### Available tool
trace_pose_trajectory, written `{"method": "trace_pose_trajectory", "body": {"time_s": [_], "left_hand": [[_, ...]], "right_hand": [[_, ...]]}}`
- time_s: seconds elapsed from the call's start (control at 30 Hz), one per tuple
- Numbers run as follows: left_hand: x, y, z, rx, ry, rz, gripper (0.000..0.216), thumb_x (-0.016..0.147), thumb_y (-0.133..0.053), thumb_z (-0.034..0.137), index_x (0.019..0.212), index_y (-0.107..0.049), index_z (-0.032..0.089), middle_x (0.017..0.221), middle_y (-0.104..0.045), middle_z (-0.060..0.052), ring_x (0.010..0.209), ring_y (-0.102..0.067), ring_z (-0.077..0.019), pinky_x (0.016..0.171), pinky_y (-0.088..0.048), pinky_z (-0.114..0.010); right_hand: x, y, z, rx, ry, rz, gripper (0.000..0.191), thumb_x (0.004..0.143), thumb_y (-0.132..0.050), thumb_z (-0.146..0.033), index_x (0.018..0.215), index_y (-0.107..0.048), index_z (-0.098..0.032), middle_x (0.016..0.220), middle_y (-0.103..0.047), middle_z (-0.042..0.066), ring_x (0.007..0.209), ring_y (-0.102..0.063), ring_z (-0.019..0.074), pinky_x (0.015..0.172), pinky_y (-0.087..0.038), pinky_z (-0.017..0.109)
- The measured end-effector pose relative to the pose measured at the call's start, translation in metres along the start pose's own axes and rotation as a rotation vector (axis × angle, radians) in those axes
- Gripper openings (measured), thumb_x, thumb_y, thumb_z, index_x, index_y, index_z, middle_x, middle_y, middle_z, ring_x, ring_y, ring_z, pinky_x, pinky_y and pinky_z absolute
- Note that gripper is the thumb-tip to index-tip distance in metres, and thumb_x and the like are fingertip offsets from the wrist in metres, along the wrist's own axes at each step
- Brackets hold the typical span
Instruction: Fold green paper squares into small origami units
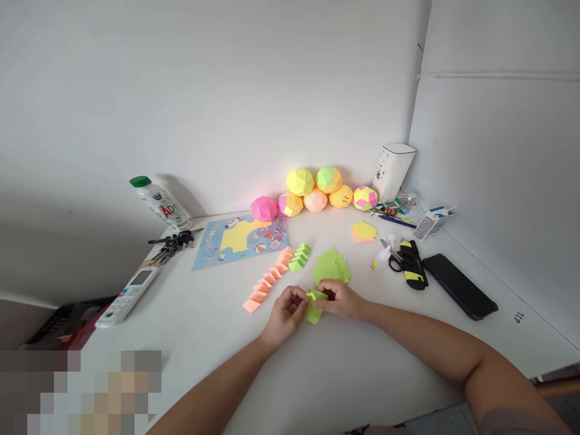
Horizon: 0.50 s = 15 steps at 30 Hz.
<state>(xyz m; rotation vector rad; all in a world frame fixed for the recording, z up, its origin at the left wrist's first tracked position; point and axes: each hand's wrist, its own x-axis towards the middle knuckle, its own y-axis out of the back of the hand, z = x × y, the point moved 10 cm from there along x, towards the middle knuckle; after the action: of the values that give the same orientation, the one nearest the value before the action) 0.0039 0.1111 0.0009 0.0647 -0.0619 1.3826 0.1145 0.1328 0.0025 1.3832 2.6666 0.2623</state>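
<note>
Both my hands meet over the white table (pixel 317 374), pinching a small folded green paper piece (pixel 313 307). My left hand (pixel 285 314) grips its left side with fingers curled. My right hand (pixel 342 300) pinches its right side. Just behind them lies a loose pile of green paper squares (pixel 332 266). To the left of that pile, a diagonal row of folded orange pieces (pixel 268 280) runs into several folded green pieces (pixel 299 258).
Several coloured paper polyhedra (pixel 313 190) line the back wall. A blue-and-yellow sheet (pixel 241 240), keys (pixel 171 244), a bottle (pixel 159 203) and a remote (pixel 127 296) lie left. Sticky notes (pixel 364 231), scissors (pixel 403 261), a black phone (pixel 460 285) and a white container (pixel 392 171) sit right.
</note>
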Motion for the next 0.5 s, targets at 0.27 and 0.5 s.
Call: {"method": "trace_pose_trajectory", "body": {"time_s": [0.27, 0.5], "left_hand": [[-0.002, -0.012, 0.008, 0.110, -0.052, -0.137, 0.034, 0.083, -0.057, 0.036, 0.113, -0.053, 0.020, 0.090, -0.058, -0.005, 0.074, -0.055, -0.0146, 0.059, -0.046, -0.024], [0.001, -0.010, -0.002, 0.124, -0.033, -0.126, 0.041, 0.082, -0.058, 0.032, 0.121, -0.052, 0.021, 0.110, -0.059, -0.009, 0.097, -0.058, -0.0213, 0.081, -0.050, -0.034]], "right_hand": [[0.000, 0.003, 0.002, -0.065, 0.005, 0.030, 0.040, 0.077, -0.060, -0.043, 0.061, -0.033, -0.018, 0.058, -0.026, -0.006, 0.052, -0.025, 0.0073, 0.046, -0.021, 0.022], [-0.001, -0.001, 0.003, 0.039, -0.031, -0.007, 0.036, 0.079, -0.059, -0.043, 0.064, -0.038, -0.018, 0.055, -0.030, -0.007, 0.049, -0.028, 0.0070, 0.044, -0.022, 0.021]]}}
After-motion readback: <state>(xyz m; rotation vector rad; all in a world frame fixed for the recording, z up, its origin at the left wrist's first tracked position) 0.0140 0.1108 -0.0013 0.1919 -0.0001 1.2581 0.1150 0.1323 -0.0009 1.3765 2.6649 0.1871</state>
